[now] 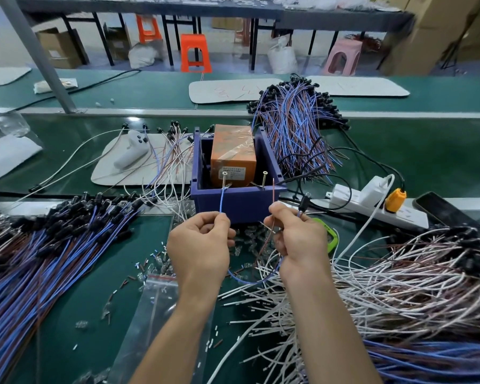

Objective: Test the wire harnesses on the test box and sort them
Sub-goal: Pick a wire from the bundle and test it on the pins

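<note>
The test box (pixel 234 202) is a dark blue open bin with an orange taped block (pixel 233 155) inside and two upright screws, the left screw (pixel 224 178) and the right screw (pixel 265 180), at its near rim. My left hand (pixel 201 246) pinches the blue wire (pixel 221 199) of one harness, and its bare tip reaches the left screw. My right hand (pixel 298 239) pinches the brown wire (pixel 273 189), whose tip stands just right of the right screw. The harness's black lamp holder (pixel 304 203) sticks up beside my right hand. The blue lead loops below both hands.
Blue-and-brown harness piles lie at the left (pixel 39 253) and behind the box (pixel 294 126). A white-and-brown pile (pixel 413 275) fills the right. A white power strip (pixel 372 203), a phone (pixel 446 210), a clear zip bag (pixel 153 314) and a white controller (pixel 130 152) lie around.
</note>
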